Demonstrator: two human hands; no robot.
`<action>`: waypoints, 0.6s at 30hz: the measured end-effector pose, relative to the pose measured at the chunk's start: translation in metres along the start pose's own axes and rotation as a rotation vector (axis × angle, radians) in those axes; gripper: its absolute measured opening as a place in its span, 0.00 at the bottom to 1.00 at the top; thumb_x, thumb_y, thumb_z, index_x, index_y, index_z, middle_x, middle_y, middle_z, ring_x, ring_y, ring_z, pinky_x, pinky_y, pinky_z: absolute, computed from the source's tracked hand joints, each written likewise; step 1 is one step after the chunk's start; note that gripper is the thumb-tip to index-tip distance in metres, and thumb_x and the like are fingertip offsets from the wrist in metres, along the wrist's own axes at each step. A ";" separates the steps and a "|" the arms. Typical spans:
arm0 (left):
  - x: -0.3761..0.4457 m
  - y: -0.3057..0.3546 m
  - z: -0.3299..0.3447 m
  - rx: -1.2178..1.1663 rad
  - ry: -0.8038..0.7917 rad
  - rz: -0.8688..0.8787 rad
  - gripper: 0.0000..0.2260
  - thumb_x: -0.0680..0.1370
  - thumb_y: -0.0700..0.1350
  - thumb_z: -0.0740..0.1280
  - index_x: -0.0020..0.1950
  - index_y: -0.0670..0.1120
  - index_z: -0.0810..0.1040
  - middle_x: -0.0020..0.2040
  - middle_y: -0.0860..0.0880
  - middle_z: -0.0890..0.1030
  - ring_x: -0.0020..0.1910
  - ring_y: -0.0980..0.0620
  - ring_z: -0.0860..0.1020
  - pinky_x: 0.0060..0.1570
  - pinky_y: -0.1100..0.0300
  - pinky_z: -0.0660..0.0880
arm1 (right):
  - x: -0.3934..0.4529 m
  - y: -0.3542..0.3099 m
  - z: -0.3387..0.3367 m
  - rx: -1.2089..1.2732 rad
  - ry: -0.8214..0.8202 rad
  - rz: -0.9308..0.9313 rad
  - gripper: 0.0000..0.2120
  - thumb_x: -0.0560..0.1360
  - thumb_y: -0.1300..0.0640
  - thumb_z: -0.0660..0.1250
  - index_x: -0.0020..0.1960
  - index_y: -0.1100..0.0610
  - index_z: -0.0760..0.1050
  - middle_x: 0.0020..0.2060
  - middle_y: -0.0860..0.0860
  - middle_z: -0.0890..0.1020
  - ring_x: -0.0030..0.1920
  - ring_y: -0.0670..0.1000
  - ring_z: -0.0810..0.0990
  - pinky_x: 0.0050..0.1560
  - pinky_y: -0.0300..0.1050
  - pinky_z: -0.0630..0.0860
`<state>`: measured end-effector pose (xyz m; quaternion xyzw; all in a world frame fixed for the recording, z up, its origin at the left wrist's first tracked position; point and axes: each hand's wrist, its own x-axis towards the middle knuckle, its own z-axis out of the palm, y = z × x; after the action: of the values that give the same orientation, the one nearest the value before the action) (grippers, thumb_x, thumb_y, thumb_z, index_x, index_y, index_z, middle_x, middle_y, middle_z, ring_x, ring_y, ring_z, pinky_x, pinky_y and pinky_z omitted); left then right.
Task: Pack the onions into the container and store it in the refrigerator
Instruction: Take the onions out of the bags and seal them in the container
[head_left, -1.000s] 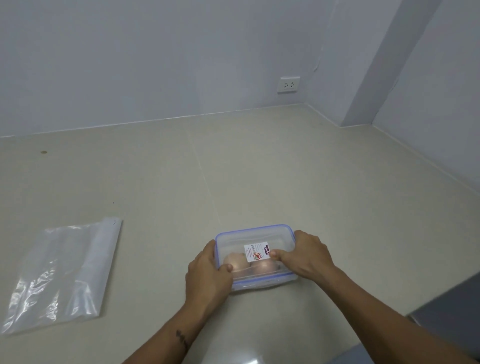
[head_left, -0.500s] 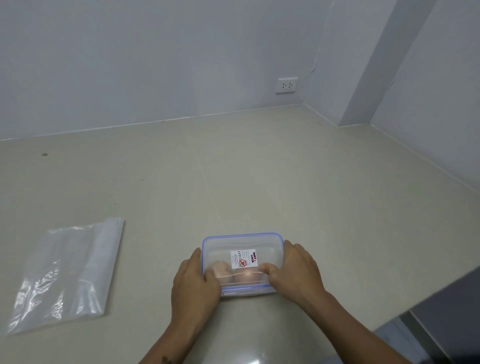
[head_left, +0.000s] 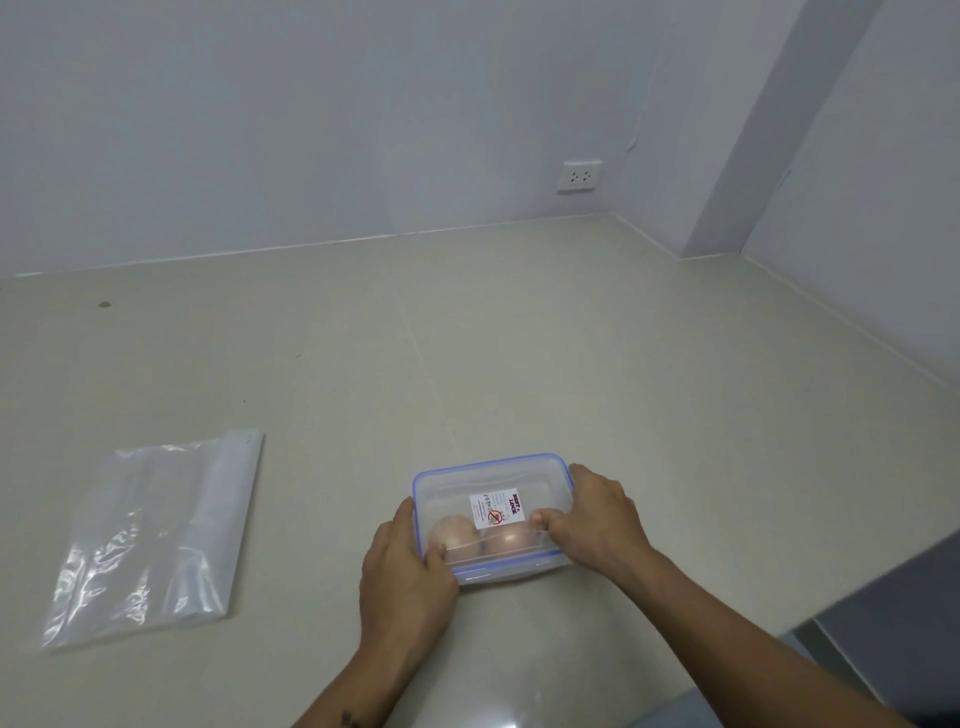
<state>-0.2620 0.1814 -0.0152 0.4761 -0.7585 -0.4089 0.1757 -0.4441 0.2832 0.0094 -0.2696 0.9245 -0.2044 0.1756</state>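
Observation:
A clear plastic container (head_left: 493, 483) with a blue-rimmed lid and a white label sits on the beige floor. Two pale onions (head_left: 457, 535) show through the lid near its front edge. My left hand (head_left: 400, 577) grips the container's left front corner, thumb on the lid. My right hand (head_left: 597, 519) grips the right side, thumb pressed on the lid near the label. The lid lies flat over the box.
An empty clear plastic bag (head_left: 150, 535) lies flat on the floor to the left. A wall socket (head_left: 579, 176) is on the far wall. A dark grey surface (head_left: 893, 623) juts in at the lower right. A wall runs along the right side.
The container and both hands sit slightly further right in view than half a second ago; the camera shifted. The grip on both sides stays the same.

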 end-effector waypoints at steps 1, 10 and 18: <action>0.000 0.000 0.000 0.018 -0.009 0.007 0.20 0.77 0.43 0.63 0.70 0.50 0.70 0.61 0.47 0.76 0.60 0.46 0.73 0.59 0.54 0.71 | -0.004 -0.001 0.001 0.005 0.006 -0.003 0.24 0.67 0.43 0.72 0.57 0.53 0.71 0.50 0.52 0.81 0.48 0.56 0.77 0.45 0.46 0.72; 0.002 -0.005 -0.014 0.476 -0.012 0.518 0.20 0.68 0.48 0.59 0.57 0.48 0.79 0.61 0.46 0.78 0.60 0.43 0.76 0.62 0.48 0.63 | -0.056 -0.008 0.027 0.177 -0.100 -0.191 0.33 0.71 0.47 0.67 0.74 0.47 0.62 0.63 0.48 0.77 0.64 0.52 0.73 0.65 0.48 0.71; -0.003 -0.005 -0.028 0.576 -0.066 0.572 0.19 0.70 0.48 0.59 0.57 0.47 0.80 0.60 0.46 0.81 0.58 0.44 0.79 0.59 0.47 0.73 | -0.085 0.019 0.006 0.105 -0.111 -0.196 0.34 0.75 0.47 0.65 0.78 0.50 0.57 0.75 0.48 0.65 0.73 0.49 0.65 0.72 0.43 0.61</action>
<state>-0.2388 0.1705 -0.0017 0.2622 -0.9490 -0.1295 0.1175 -0.3820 0.3451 0.0138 -0.3600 0.8705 -0.2536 0.2197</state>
